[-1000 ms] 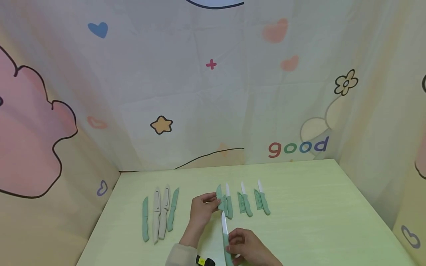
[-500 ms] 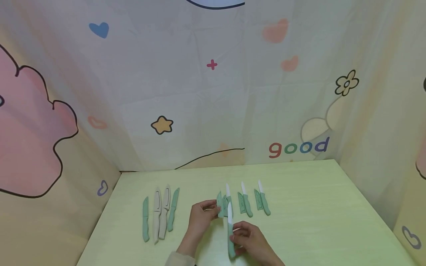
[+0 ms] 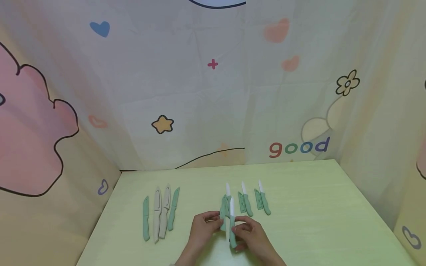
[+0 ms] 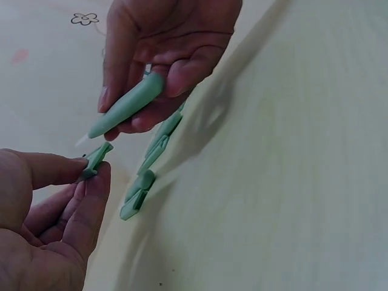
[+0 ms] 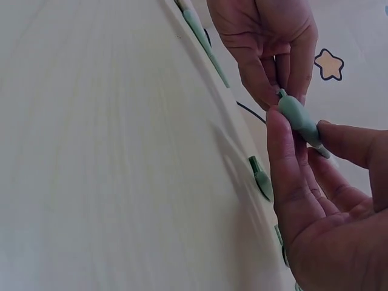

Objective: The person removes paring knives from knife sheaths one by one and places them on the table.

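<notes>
In the head view my left hand pinches a green knife sheath between thumb and fingers. My right hand grips a paring knife by its green handle, the white blade bare and pointing away from me. Sheath and knife stand close side by side above the table. The left wrist view has the knife handle just above the sheath, with only a bit of blade showing. In the right wrist view, the handle largely covers the sheath.
Beyond my hands lie three bare green-handled knives, at the left, middle and right, each beside its sheath. To the left rest two beige sheathed knives between two green sheathed ones. A printed curtain surrounds the table.
My left hand has brought the sheath down toward me. My right hand has moved the knife forward and slightly right, so the two now stand side by side.
</notes>
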Available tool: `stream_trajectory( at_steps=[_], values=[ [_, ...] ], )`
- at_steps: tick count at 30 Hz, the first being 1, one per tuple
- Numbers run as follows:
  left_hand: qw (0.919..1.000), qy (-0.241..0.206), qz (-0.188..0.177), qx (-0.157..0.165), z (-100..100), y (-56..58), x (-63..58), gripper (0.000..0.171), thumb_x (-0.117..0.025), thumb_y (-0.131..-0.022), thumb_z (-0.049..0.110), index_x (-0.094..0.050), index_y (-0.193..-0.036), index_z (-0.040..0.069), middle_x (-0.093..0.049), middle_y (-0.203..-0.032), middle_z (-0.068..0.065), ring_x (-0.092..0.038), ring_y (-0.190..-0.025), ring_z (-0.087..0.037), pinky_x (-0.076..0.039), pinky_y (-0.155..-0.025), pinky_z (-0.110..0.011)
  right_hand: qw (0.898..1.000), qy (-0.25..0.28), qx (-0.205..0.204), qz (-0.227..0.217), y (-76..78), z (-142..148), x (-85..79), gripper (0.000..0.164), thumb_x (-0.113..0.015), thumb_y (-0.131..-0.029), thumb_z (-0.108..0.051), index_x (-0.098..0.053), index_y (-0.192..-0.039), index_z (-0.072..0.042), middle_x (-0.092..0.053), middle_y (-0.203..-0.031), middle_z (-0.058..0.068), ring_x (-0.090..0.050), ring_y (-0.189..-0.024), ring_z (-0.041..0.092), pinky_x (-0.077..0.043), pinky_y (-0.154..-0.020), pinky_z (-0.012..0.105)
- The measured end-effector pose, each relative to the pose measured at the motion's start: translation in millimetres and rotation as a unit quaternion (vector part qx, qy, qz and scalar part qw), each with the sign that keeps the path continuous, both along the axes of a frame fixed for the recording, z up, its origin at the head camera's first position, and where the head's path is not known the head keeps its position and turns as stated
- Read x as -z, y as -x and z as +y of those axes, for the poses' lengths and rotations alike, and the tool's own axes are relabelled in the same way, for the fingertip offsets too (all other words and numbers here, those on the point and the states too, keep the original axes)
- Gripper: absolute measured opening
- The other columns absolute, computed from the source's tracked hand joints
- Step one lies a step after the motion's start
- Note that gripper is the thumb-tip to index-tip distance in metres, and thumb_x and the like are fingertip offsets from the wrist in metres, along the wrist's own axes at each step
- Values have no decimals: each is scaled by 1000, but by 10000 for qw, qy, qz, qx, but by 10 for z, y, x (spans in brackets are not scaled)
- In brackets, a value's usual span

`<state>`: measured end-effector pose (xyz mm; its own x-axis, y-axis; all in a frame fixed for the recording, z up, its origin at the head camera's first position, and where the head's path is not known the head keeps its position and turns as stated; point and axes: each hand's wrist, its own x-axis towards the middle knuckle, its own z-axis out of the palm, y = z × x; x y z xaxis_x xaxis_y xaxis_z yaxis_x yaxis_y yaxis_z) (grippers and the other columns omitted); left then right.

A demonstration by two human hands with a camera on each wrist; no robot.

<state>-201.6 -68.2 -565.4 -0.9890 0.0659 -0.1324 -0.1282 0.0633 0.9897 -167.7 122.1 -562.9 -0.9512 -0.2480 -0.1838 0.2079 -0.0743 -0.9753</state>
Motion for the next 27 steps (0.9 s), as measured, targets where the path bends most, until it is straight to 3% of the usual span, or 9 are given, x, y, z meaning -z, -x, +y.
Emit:
stream_trajectory(
  at_steps=[7,17,27],
  values=[
    [9983,-523,-157,187,16,-101,12,30,-72,-81,0,-67,-109,-6,-64,-94,-15,-67,-78,-27,-62,-66,-36,10000,76,34,-2,29,-25,-7,42,-63,-93,-12,-48,-129,4,-69,-93,12,-66,-85,37,-61,-57,37],
    [9974,-646,-170,251,20,-155,6,32,-71,-82,0,-65,-112,-7,-65,-95,-16,-67,-78,-27,-62,-64,-36,9999,-5,123,-4,60,-44,-17,43,-63,-93,-12,-48,-130,3,-68,-94,13,-66,-86,33,-61,-59,39],
    [9959,-781,-131,427,9,-219,-151,34,-69,-82,-3,-62,-114,-12,-63,-95,-18,-66,-81,-30,-62,-66,-39,9998,-19,177,-30,94,-77,-45,42,-63,-93,-12,-50,-131,1,-68,-94,14,-65,-86,33,-62,-58,40]
  ],
)
